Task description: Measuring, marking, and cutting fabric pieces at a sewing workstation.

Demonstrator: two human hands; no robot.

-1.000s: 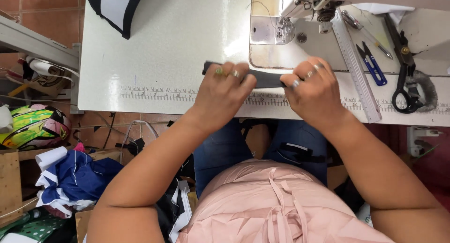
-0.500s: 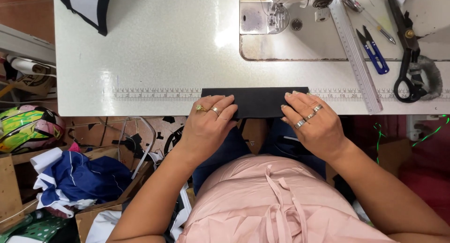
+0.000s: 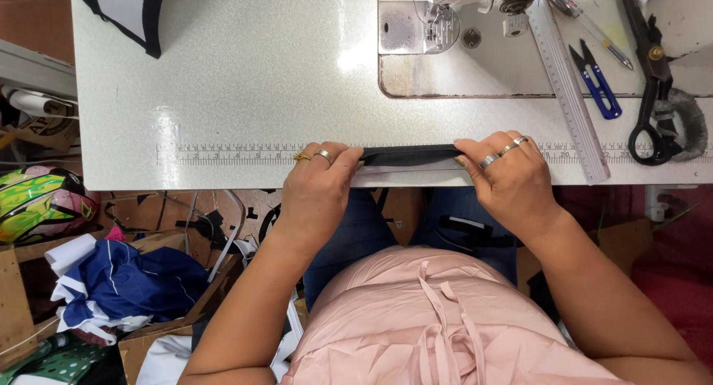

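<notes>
White sewing table: left hand and right hand fingers clamp a dark fabric strip, stretched flat between them along the printed ruler, apparently for measuring.

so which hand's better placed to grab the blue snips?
Right, probably. The right hand pins the black fabric strip's near end, closest to the blue snips; the left hand holds the far end.
</notes>
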